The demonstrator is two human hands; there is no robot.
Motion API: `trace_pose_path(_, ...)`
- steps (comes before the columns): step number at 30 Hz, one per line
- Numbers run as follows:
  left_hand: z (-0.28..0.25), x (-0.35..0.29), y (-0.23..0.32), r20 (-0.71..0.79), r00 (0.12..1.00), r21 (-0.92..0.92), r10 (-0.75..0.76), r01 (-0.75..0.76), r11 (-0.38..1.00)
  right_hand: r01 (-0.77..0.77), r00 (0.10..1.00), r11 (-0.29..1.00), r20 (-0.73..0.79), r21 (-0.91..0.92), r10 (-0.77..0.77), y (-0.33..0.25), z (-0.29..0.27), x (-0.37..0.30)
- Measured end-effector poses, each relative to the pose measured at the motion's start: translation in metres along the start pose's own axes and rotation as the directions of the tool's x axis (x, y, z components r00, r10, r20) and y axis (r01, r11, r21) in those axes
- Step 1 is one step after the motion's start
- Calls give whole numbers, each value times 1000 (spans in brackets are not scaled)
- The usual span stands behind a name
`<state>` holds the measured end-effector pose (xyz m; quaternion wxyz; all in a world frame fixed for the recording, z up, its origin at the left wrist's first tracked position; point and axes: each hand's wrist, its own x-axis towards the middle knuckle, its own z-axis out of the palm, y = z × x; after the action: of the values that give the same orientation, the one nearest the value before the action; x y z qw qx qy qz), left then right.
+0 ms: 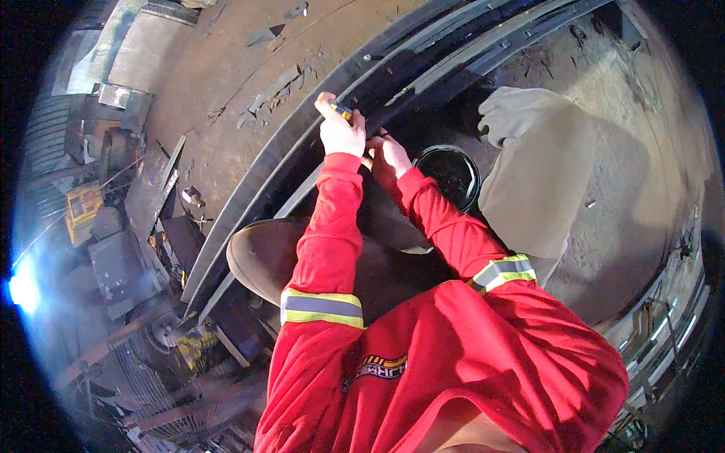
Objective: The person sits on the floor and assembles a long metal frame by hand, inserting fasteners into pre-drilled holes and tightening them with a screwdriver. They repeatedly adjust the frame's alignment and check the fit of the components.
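Blue-white glare (24,291) is thrown from the far left edge, and near it a yellow frame (83,205) is seen among cluttered metal pieces. Farther right, brown floor (215,94) is strewn with thin dark scraps (272,92). Long grey metal beams (260,155), laid roughly side by side, are bent into an arc by the lens, and a brown-clad knee (260,245) is placed against them.

Over the beams, the left hand (341,132) is held out from a red sleeve (332,219) with a reflective band (322,307). A small yellow-and-black tool (342,111) is gripped in it, the fingers curled around the tool and most of its body covered. Just beside it, lower and to the right, the right hand (390,158) is held with its fingers bent close to the beams; whether anything is pinched by them cannot be told.

Right of that wrist, a round black bucket (475,175) is set near the forearm. Beyond it, pale brown fabric (540,162) is lit brightly, and dusty ground (634,204) is partly shadowed. At the right rim, long metal bars (672,332) are gathered.
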<state>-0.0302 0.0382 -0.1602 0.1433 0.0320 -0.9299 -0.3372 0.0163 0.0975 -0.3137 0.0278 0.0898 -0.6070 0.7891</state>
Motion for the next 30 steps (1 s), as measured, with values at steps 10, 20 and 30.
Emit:
trace_pose_path(10, -12, 3, -15, 70, 997, 61, 31, -35, 998, -447, 674, 370, 34, 815, 738, -93, 15, 14)
trace_pose_path(20, -13, 22, -8, -243, 970, 75, -17, 36, 997, -379, 794, 475, 15, 794, 608, -79, 9, 11)
trace_pose_path(30, -16, 26, -23, -213, 971, -3, -106, 108, 994, -356, 727, 274, 80, 893, 682, -80, 10, 12)
